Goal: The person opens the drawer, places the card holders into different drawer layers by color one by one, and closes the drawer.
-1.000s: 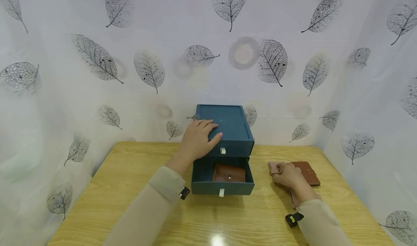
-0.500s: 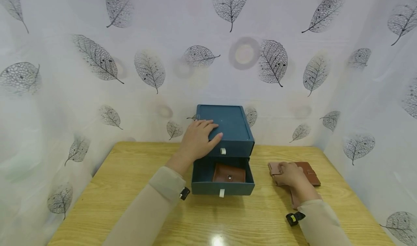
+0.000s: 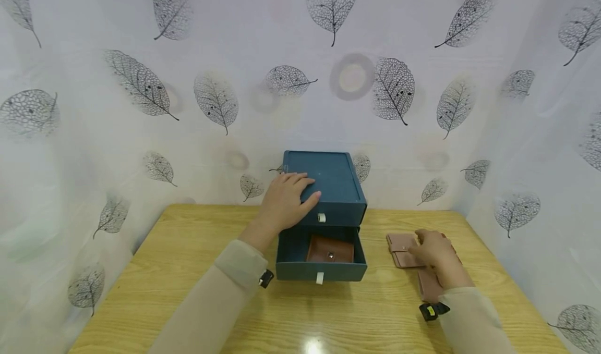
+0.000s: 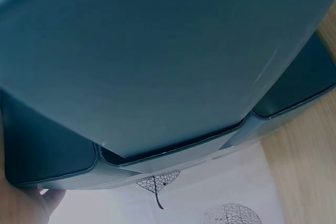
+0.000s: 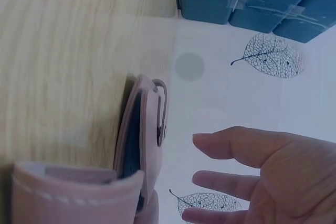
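My left hand rests on the top left of a blue drawer cabinet. Its lower drawer is pulled out, with a brown snap wallet lying inside. Over on the right, my right hand hovers above several wallets, fingers spread and holding nothing. A pink strap wallet lies flat to its left, and a second pink wallet shows below the palm. The hand hides most of another brown wallet. In the right wrist view, a gap separates the fingers from the strapped pink wallet.
The wooden table carries everything. A white curtain with leaf prints hangs behind and at both sides. The upper drawer is closed, and the lower one juts toward the front.
My right hand has let go of the pink strap wallet and moved right, now over the brown wallet. The left hand and the cabinet have stayed put.
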A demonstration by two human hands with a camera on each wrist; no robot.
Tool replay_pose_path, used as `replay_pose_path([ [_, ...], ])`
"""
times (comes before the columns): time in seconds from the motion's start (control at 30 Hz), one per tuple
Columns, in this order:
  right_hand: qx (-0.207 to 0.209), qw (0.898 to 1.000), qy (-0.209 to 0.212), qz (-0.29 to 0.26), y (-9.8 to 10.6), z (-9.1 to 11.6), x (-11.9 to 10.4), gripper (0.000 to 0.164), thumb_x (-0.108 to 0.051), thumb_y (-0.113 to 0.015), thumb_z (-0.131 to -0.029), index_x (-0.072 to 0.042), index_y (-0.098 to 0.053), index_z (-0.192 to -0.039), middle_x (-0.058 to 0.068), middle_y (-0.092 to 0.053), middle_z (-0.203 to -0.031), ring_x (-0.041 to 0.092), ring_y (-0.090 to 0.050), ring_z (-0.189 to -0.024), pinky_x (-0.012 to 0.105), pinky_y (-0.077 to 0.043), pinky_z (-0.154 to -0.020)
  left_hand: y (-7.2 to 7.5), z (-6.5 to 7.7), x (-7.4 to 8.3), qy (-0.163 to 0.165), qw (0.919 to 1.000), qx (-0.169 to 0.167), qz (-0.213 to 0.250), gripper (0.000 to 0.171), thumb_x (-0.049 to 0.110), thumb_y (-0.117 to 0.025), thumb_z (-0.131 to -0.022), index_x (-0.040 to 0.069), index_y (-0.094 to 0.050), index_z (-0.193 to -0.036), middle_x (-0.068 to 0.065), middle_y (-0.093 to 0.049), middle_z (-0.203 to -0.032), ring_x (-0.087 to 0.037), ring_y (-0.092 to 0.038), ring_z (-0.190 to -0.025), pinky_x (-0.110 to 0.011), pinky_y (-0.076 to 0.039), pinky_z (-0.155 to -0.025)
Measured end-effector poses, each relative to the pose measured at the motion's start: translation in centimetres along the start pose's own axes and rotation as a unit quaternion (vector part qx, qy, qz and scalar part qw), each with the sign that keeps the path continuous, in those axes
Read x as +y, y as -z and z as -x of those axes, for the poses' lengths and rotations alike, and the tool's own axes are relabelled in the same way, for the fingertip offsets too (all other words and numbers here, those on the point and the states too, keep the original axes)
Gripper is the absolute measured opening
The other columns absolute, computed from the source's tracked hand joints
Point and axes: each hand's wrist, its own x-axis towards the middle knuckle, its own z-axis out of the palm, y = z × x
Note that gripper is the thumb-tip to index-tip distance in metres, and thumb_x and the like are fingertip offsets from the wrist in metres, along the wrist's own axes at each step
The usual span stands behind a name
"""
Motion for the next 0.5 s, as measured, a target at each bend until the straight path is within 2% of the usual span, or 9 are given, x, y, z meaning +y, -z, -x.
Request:
replay_pose_path([
  [0.03,0.0,1.0,-0.002,-0.002,0.1,0.0,0.2,0.068,-0.024,-0.063,-0.096,0.015,-0.036,-0.146,0.039,-0.048,-0.136,0.057,-0.051,-0.115,0.062,-0.05,-0.088,0.0,0.0,0.0,0.0,1.0,0.0,0.0,0.057,0.055,-0.043,-0.103,0.019,-0.054,-0.145,-0.004,-0.046,-0.153,-0.028,-0.038,-0.142,-0.048,-0.024,-0.12],
  [0.13,0.005,1.0,-0.011,0.0,0.5,0.0,0.7,0.067,-0.023,-0.062,-0.097,0.015,-0.036,-0.145,0.04,-0.045,-0.138,0.061,-0.046,-0.119,0.068,-0.044,-0.094,-0.1,0.0,0.0,0.001,1.0,0.0,-0.001,0.057,0.056,-0.043,-0.103,0.02,-0.054,-0.146,-0.004,-0.046,-0.153,-0.028,-0.038,-0.142,-0.048,-0.024,-0.12],
  [0.3,0.027,0.999,-0.026,0.025,1.2,-0.1,1.5,0.066,-0.027,-0.061,-0.095,0.014,-0.041,-0.142,0.044,-0.044,-0.135,0.065,-0.038,-0.122,0.076,-0.029,-0.102,-0.1,0.0,0.0,0.001,1.0,0.0,0.002,0.057,0.056,-0.043,-0.103,0.019,-0.054,-0.146,-0.004,-0.046,-0.153,-0.028,-0.038,-0.142,-0.048,-0.024,-0.12],
  [0.5,0.037,0.998,-0.04,0.03,1.8,-0.1,2.3,0.065,-0.028,-0.059,-0.096,0.015,-0.04,-0.141,0.047,-0.041,-0.133,0.067,-0.037,-0.119,0.075,-0.034,-0.099,-0.1,0.0,0.0,0.002,1.0,0.003,0.001,0.057,0.055,-0.043,-0.103,0.019,-0.054,-0.145,-0.004,-0.046,-0.153,-0.028,-0.039,-0.142,-0.048,-0.024,-0.12],
])
